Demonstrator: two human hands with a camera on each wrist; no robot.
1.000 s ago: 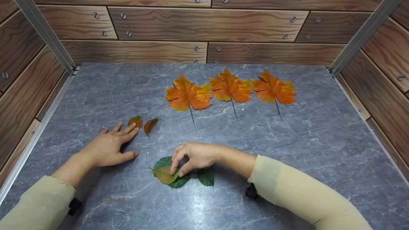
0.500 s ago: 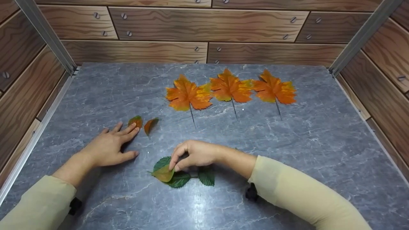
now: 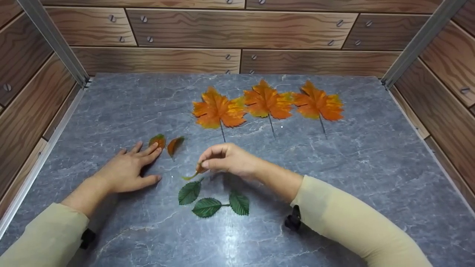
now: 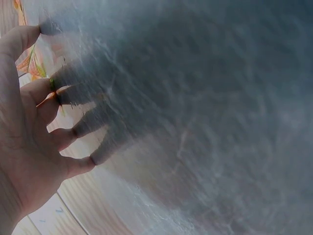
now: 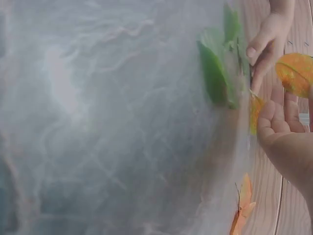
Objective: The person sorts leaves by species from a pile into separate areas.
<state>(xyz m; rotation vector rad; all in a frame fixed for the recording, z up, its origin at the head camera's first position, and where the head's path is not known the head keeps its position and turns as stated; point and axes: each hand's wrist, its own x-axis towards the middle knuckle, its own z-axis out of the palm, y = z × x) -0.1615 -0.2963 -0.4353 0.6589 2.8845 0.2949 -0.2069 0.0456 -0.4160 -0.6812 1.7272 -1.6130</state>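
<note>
In the head view the left hand (image 3: 130, 170) lies spread on the table, its fingertips on a small orange-green leaf (image 3: 157, 141). Just right of that leaf lies a second small curled one (image 3: 175, 146). The right hand (image 3: 232, 161) pinches an orange-green leaf (image 3: 201, 168) between thumb and fingers, raised over the table; in the right wrist view this leaf (image 5: 296, 73) shows its orange face beside the right hand (image 5: 288, 142). Below the right hand lie three green leaves (image 3: 207, 207), two of them joined by a short stem. The left wrist view shows the left hand (image 4: 34, 147) with fingers apart.
Three orange maple leaves (image 3: 268, 99) on thin dark stems lie in a row towards the back of the grey marbled table (image 3: 352, 178). Wood-patterned walls (image 3: 237, 29) and metal posts (image 3: 55, 44) stand around the table.
The right hand has lifted the orange-green leaf off the green leaves and moved it up and away from them. The left hand has stayed in place.
</note>
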